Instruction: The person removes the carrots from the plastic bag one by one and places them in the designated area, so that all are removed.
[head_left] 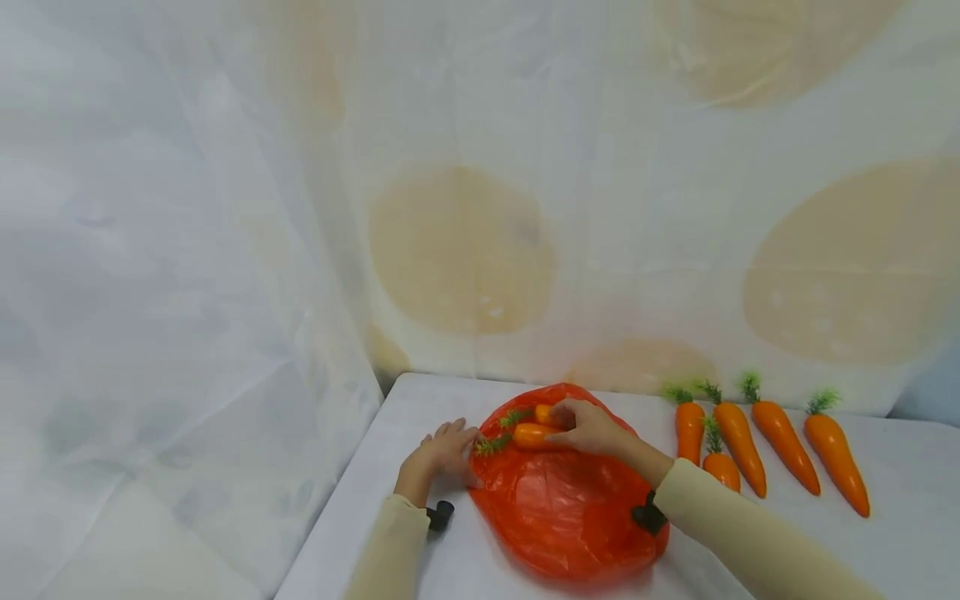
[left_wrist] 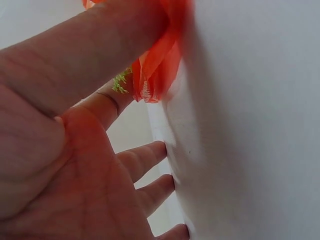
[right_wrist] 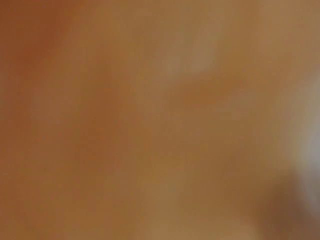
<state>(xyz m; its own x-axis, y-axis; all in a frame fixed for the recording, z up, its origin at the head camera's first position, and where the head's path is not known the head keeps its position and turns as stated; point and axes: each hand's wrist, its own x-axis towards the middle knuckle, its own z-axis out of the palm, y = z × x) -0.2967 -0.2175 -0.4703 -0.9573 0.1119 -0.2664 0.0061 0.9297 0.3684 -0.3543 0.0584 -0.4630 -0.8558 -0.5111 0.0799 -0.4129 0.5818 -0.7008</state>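
A red plastic bag (head_left: 562, 517) lies on the white table, bulging toward the near side. At its upper left, my left hand (head_left: 444, 452) pinches the rim between thumb and index finger; in the left wrist view its other fingers (left_wrist: 159, 187) are spread, tips against the table. My right hand (head_left: 596, 429) grips a toy carrot (head_left: 531, 436) over the bag, green top pointing left. Just beyond it is a second carrot (head_left: 543, 413), partly covered by the right hand; whether that hand holds it too is unclear. The right wrist view is a brown blur.
Several more carrots (head_left: 838, 462) lie at the right of the table (head_left: 911, 517), mostly with their green tops toward the back. The right forearm partly covers the nearest ones. White sheeting (head_left: 637, 208) with tan patches hangs behind the table and at the left.
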